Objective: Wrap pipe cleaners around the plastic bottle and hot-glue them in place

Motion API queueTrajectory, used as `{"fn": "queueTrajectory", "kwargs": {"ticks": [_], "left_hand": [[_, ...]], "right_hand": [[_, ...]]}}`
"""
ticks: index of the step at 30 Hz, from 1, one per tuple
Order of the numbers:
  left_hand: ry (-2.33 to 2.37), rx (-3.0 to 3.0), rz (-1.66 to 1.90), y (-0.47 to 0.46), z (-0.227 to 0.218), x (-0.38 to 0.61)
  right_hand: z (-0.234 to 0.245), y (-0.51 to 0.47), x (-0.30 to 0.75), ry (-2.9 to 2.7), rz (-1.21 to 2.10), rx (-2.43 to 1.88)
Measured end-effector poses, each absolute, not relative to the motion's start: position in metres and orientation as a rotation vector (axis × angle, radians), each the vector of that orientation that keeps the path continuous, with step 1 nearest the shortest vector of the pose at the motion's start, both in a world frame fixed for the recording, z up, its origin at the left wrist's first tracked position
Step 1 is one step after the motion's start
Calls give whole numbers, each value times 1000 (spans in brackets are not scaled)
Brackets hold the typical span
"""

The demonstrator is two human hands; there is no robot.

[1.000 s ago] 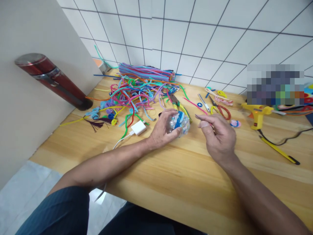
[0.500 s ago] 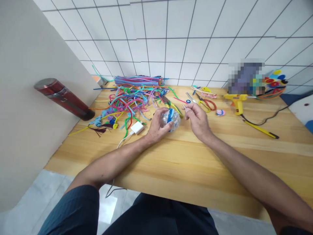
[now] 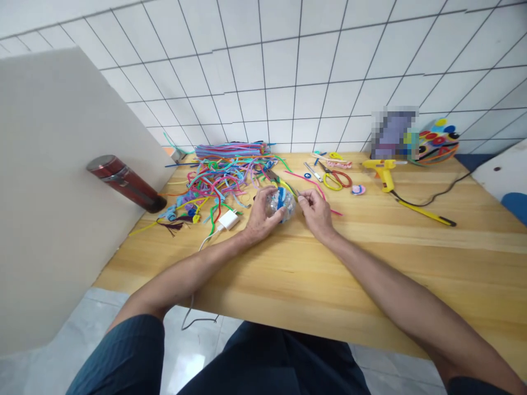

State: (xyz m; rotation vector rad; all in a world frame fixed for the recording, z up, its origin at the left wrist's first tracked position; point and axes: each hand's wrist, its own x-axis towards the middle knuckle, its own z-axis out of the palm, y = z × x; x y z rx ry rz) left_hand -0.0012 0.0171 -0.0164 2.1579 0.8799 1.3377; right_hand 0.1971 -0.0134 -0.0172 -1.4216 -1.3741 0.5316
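Note:
My left hand (image 3: 260,218) is closed around a clear, roundish plastic-looking object (image 3: 290,206) with a blue band across it, held just above the wooden table (image 3: 272,274). At its right side, my right hand (image 3: 317,215) pinches a thin, pointed sliver between thumb and fingertips; it is too small to name. Behind the two hands lie pliers (image 3: 291,189) with yellow-green handles, partly hidden. A pink pipe cleaner (image 3: 315,184) runs behind my right hand.
Tangled pipe cleaners (image 3: 218,181) and a bundle (image 3: 230,149) lie at back left, near a red thermos (image 3: 127,184) and white charger (image 3: 228,219). To the right are scissors (image 3: 335,180), a yellow glue gun (image 3: 383,174), its cord, and a yellow utility knife (image 3: 428,213).
My right hand has come closer to the clear object, its fingertips now near the object's right side. More of the pink pipe cleaner shows. The camera view has shifted slightly.

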Motion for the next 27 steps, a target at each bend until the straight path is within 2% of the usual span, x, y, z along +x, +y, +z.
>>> {"fn": "queueTrajectory", "kwargs": {"ticks": [9,17,22,27], "left_hand": [[905,2081,1362,30,-19,15],[877,2066,1398,32,-31,11],[831,2128,1400,31,-28,9],[816,2135,1392,30,-28,9]], "right_hand": [[-23,1,223,-1642,254,-1655],[13,-18,220,-1719,-86,-1416],[25,-26,215,-1635,46,-1345],[34,-17,221,-1333,518,-1274]]}}
